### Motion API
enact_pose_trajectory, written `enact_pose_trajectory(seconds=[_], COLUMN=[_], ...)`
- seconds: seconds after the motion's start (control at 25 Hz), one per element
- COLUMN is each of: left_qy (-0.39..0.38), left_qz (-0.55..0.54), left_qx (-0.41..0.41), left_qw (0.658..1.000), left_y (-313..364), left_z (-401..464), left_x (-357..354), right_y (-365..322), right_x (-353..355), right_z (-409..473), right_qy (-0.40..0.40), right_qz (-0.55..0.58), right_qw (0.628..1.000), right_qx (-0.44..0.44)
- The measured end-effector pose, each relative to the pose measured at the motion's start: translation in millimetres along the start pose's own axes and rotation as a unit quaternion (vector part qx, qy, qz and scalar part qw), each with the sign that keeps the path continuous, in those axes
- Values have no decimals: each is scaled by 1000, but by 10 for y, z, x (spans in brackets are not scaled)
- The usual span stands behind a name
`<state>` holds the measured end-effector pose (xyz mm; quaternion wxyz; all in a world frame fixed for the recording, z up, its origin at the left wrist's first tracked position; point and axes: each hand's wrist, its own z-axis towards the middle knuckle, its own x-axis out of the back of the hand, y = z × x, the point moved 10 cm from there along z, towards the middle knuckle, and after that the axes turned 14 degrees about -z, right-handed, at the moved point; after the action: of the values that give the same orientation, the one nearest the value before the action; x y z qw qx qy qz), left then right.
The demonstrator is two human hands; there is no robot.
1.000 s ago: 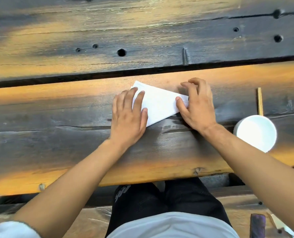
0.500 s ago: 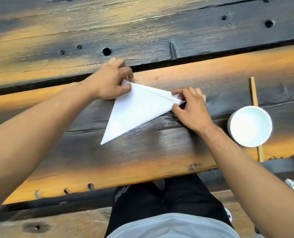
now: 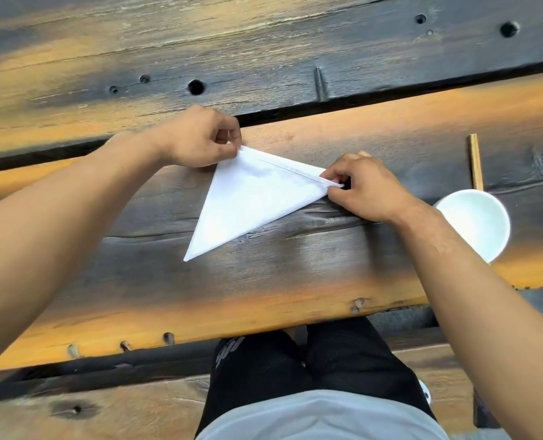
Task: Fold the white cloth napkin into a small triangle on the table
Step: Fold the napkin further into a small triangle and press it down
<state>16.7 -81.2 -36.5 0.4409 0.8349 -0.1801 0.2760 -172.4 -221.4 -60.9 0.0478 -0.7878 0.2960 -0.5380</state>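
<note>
The white cloth napkin (image 3: pixel 251 198) lies flat on the dark wooden table (image 3: pixel 263 274) as a triangle, one point aimed toward the near left. My left hand (image 3: pixel 200 138) pinches its far corner between thumb and fingers. My right hand (image 3: pixel 365 188) pinches the right corner, where a thin folded hem runs along the napkin's far edge. Both forearms reach in from the near side.
A white bowl (image 3: pixel 476 222) stands on the table to the right, close to my right wrist. A wooden chopstick (image 3: pixel 475 161) lies just beyond it. A dark gap (image 3: pixel 390 90) runs between the planks behind the napkin. My knees show under the near table edge.
A second ago my left hand pressed flat on the napkin's left part; it has lifted off to the far corner and pinches it. The whole triangle now shows. My right hand stays at the right corner.
</note>
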Motion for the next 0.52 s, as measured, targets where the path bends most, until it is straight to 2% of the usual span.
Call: enact_pose_trajectory(seconds=[0.2,0.36,0.52], left_qy=[-19,-22,2], left_qz=[51,90,110], left_qx=[-6,-1,-10], left_qw=[998,996,994], left_y=[-81,-150,-131], left_z=[22,40,23], left_x=[-30,-38,-134], right_y=[19,113,56], right_x=[-8,-52,-63], right_z=[-17,-1,-11], right_qy=[-43,-59,-63], right_qz=[-19,-41,-119], right_qw=[999,995,984], right_qx=[-5,-74,-118])
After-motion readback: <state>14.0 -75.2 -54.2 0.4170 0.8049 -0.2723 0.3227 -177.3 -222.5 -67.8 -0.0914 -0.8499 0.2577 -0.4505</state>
